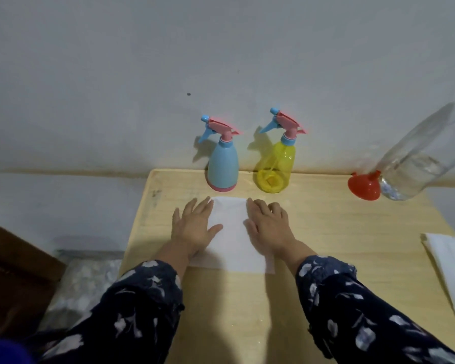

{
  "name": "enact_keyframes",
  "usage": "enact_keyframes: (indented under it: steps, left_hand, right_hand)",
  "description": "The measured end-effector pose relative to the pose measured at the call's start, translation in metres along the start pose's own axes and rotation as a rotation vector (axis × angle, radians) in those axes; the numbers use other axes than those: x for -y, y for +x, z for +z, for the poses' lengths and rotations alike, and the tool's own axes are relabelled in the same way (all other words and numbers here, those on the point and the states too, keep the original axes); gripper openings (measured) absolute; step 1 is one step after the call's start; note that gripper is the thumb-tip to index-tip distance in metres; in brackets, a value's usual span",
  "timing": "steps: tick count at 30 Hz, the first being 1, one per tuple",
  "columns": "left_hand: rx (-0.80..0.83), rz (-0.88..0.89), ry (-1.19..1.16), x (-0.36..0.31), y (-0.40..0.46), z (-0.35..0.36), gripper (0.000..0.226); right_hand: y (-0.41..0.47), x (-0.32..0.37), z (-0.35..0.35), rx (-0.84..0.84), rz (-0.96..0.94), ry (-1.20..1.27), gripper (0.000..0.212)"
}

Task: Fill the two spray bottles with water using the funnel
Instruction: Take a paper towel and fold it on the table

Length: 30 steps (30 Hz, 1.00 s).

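The person presses both palms flat on a white paper sheet (234, 232) spread on the wooden table (326, 232); the left hand (195, 227) rests on its left edge and the right hand (269, 227) on its right side, fingers straight and spread, grasping nothing. This looks like preparation — a mat laid down against spills — so the filling itself has not begun.

The blue spray bottle (222, 164) and the yellow spray bottle (276, 166) stand upright side by side at the far edge of the table near the wall (142, 74), just beyond the sheet, each with its pink-and-blue trigger head screwed on. The red funnel (363, 186) lies mouth-down at the far right, touching a clear plastic water bottle (418, 164). A second stack of white paper (452, 264) lies at the right edge.

The next move likely calls for bringing one spray bottle onto the sheet and unscrewing its head — one hand steadying the body — before the funnel can go into the neck.
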<state>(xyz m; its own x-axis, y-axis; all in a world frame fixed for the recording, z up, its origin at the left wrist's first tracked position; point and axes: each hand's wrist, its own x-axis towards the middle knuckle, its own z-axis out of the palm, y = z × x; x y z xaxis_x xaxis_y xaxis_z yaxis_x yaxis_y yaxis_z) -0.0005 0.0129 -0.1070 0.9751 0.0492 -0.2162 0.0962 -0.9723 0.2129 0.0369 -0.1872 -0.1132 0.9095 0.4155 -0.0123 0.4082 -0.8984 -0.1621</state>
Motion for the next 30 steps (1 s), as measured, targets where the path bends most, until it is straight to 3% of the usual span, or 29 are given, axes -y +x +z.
enact_keyframes:
  steps: [4, 7, 10, 13, 16, 20, 30]
  left_hand:
    - [-0.014, 0.004, 0.044, 0.006, 0.020, 0.015, 0.071]
    - [-0.211, 0.054, 0.057, 0.011, 0.022, 0.017, 0.074]
    - [-0.373, 0.245, 0.067, 0.015, 0.026, 0.019, 0.060]
    - [-0.286, 0.403, 0.095, 0.017, 0.031, 0.025, 0.064]
    - [-0.170, 0.372, 0.157, 0.022, 0.034, 0.031, 0.077]
    - [-0.184, 0.346, 0.144, 0.020, 0.036, 0.030, 0.079]
    - [-0.138, 0.368, 0.163, 0.017, 0.002, 0.034, 0.072]
  right_hand:
    - [0.017, -0.009, 0.014, 0.002, -0.037, -0.107, 0.070]
    - [0.021, -0.009, 0.015, -0.041, -0.052, -0.107, 0.062]
    - [0.017, -0.008, 0.012, -0.116, -0.093, -0.102, 0.057]
    - [0.010, -0.007, 0.017, -0.012, -0.171, -0.111, 0.064]
    - [0.013, -0.010, 0.026, 0.073, -0.135, -0.115, 0.076]
    - [0.029, -0.012, 0.025, 0.110, -0.095, -0.104, 0.068]
    - [-0.002, -0.010, 0.019, 0.150, -0.225, -0.095, 0.064]
